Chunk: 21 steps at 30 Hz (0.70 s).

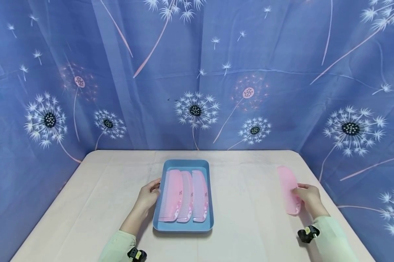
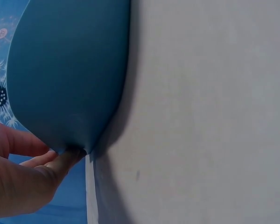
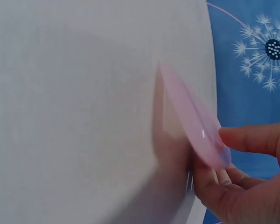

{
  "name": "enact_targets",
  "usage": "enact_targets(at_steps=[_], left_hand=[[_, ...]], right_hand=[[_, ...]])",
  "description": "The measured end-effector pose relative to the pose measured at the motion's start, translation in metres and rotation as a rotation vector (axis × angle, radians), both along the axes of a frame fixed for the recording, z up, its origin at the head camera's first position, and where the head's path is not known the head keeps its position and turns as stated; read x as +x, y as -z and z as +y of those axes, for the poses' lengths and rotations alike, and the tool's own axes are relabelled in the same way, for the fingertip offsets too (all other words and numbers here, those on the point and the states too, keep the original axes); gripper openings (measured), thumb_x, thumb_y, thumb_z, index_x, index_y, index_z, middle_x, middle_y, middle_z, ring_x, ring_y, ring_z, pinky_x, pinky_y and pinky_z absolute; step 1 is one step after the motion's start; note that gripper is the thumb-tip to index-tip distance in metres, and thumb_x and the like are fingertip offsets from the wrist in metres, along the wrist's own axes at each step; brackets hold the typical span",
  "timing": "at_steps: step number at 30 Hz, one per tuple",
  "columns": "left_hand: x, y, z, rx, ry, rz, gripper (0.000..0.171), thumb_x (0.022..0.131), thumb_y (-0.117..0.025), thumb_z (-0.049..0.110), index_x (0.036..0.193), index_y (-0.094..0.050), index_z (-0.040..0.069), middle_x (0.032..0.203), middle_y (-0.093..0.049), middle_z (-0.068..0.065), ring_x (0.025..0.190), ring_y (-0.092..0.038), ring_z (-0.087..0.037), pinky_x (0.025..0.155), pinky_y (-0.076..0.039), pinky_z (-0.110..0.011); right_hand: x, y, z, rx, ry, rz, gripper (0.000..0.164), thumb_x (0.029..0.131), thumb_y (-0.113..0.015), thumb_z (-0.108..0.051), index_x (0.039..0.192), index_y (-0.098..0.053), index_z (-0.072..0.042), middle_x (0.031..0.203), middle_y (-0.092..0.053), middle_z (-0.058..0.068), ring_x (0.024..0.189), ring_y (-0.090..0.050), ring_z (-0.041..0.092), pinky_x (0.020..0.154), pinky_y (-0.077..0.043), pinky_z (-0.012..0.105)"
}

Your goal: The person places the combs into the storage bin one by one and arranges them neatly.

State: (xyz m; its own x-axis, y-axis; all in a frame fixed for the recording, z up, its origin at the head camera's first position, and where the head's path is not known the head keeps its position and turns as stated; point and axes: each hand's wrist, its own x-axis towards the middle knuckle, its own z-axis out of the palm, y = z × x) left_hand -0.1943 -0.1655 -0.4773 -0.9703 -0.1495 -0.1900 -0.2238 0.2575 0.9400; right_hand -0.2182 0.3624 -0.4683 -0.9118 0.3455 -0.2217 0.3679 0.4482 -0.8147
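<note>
A blue tray (image 1: 183, 227) lies on the table, left of its middle, with three pink combs (image 1: 174, 194) side by side in it. At the tray's left rim is my left hand (image 1: 148, 196), gripping the edge between thumb and fingers; the left wrist view shows this hand (image 2: 32, 172) at the tray's side wall (image 2: 70, 70). Far to the right, my right hand (image 1: 309, 196) pinches another pink comb (image 1: 286, 189) by its spine. In the right wrist view that comb (image 3: 191, 116) is tilted over the tabletop, its shadow beside it.
A pale cloth (image 1: 242, 203) covers the table. Blue curtains (image 1: 197, 54) with dandelion prints hang behind it and at both sides. A dark wrist camera (image 1: 308, 234) is worn at the right sleeve, and another (image 1: 136, 254) at the left.
</note>
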Motion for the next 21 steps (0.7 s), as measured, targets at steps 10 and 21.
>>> enact_targets(at_steps=[10, 21], left_hand=[[0.0, 0.002, -0.001, 0.0, -0.001, 0.006, 0.052, 0.09, -0.044, -0.004, 0.141, -0.043, -0.001, 0.134, -0.05, -0.026, 0.124, -0.047, -0.04, 0.104, -0.042, -0.049], [0.0, 0.001, -0.002, -0.005, 0.003, 0.003, 0.051, 0.09, -0.045, -0.004, 0.141, -0.044, 0.0, 0.133, -0.05, -0.025, 0.124, -0.046, -0.039, 0.105, -0.041, -0.049]], right_hand=[[-0.001, -0.005, -0.008, -0.154, -0.053, 0.0, 0.056, 0.086, -0.056, -0.003, 0.13, -0.034, 0.024, 0.079, -0.059, 0.0, 0.062, -0.055, 0.002, 0.058, -0.052, 0.018], [-0.006, -0.018, -0.035, -0.133, -0.162, 0.052, 0.055, 0.088, -0.057, -0.005, 0.129, -0.036, 0.024, 0.088, -0.06, 0.003, 0.071, -0.054, 0.0, 0.065, -0.052, 0.016]])
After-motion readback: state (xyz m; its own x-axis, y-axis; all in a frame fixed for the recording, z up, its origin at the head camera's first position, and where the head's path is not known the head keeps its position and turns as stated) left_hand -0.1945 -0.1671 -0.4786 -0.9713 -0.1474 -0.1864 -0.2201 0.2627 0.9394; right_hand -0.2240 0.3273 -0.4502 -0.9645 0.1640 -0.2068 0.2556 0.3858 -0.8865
